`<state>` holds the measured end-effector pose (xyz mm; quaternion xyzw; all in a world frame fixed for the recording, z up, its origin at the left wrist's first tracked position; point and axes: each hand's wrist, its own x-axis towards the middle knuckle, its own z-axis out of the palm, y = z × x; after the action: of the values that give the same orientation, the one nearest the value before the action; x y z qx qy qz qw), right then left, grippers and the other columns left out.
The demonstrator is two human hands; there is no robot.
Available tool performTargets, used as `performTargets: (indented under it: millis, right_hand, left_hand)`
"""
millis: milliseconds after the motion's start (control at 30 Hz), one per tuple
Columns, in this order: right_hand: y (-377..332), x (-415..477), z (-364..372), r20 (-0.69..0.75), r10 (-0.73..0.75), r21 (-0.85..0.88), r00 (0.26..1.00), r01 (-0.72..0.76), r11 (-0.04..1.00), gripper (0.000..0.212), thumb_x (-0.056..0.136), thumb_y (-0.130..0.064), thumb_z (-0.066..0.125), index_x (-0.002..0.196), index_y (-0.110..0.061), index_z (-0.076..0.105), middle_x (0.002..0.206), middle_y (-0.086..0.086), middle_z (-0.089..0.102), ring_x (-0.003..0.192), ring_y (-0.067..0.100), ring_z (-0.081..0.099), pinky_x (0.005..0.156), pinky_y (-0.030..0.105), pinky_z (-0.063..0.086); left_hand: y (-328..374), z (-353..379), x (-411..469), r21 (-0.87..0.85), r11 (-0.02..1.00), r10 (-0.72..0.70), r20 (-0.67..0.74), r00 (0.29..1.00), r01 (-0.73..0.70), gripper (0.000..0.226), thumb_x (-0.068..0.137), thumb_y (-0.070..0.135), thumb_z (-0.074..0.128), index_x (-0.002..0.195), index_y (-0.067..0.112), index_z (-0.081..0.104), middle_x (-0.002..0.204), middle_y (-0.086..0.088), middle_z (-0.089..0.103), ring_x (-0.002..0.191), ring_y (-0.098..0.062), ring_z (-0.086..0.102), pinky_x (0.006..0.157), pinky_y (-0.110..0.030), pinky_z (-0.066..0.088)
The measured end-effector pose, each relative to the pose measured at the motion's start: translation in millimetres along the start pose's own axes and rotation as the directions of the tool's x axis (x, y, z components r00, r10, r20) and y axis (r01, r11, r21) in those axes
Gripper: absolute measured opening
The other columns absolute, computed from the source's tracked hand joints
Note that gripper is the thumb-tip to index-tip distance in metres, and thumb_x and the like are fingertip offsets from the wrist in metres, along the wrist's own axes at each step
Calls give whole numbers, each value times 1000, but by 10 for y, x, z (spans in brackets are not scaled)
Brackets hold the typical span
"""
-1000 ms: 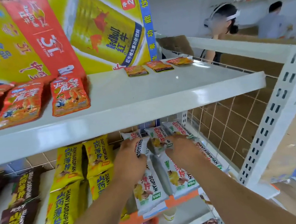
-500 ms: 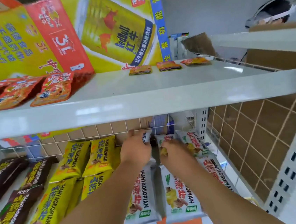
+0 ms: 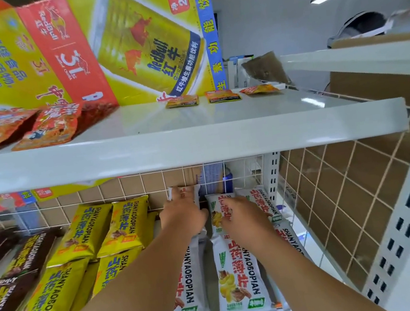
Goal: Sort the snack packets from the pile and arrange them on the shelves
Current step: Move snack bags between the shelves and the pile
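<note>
Both my hands reach under the upper shelf [image 3: 197,143] onto the lower shelf. My left hand [image 3: 182,214] lies on a white snack packet [image 3: 195,194] at the back by the wire grid, fingers over its top. My right hand [image 3: 243,217] presses on the neighbouring white packet [image 3: 216,210]. More white packets [image 3: 240,286] lie in front, under my forearms. Yellow packets [image 3: 128,226] lie in rows to the left, and brown packets [image 3: 20,263] beyond them at far left.
Red packets [image 3: 44,129] and three small orange packets [image 3: 223,95] lie on the upper shelf before a yellow Red Bull carton [image 3: 137,48]. A wire grid [image 3: 343,204] closes the right side, with a white slotted upright [image 3: 408,222]. A person's head [image 3: 367,24] shows behind the far shelf.
The view has dropped lower under the upper shelf. Both hands have pushed deeper toward the back grid, sliding the rear white packets with them.
</note>
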<state>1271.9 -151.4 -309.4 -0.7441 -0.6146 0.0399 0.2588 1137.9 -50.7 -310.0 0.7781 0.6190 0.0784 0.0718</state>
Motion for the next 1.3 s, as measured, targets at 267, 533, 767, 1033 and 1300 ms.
performTargets:
  millis: [267,533,767,1033,1300]
  right_hand:
    - [-5,-29,-110,14,15,-11,1000,-15,1000,38,95,-35,59,131,-23,56,123,2,58,98,21,62,86,40,56]
    - [-216,-157,-207,86,-12,-34,996,15,999,22,92,-33,55,110,-21,58,105,-1,58,89,20,60,75,35,54]
    - [-521,-439,-255,165,-84,1,983,85,996,25,91,-40,58,112,-28,57,104,-2,57,92,21,59,78,39,55]
    - [-1200,-824,-482,186,-126,58,974,117,991,55,92,-40,58,146,-32,48,143,0,53,107,23,63,88,34,53]
    - [-2586,-1430,-353,198,-289,117,937,271,956,57,90,-37,63,145,-26,52,146,0,51,130,22,51,104,34,44]
  left_hand:
    - [-76,-64,-39,-13,999,44,-34,998,-44,86,90,73,43,159,43,2,170,-6,2,147,-45,26,108,-55,41]
    - [-239,-154,-584,-22,993,113,-158,981,-118,79,92,70,38,159,44,5,169,-5,12,149,-39,22,114,-55,36]
    - [-533,-226,-1221,-96,990,78,-216,973,-101,79,80,73,35,154,49,22,160,-1,34,142,-33,36,107,-51,44]
    - [-1089,-612,-1970,-55,998,-22,-296,955,6,78,80,72,35,153,45,29,158,1,38,141,-30,35,108,-48,42]
    - [-2283,-1266,-2880,-51,992,-123,-411,903,112,83,78,73,28,152,36,41,151,0,46,137,-26,40,108,-45,41]
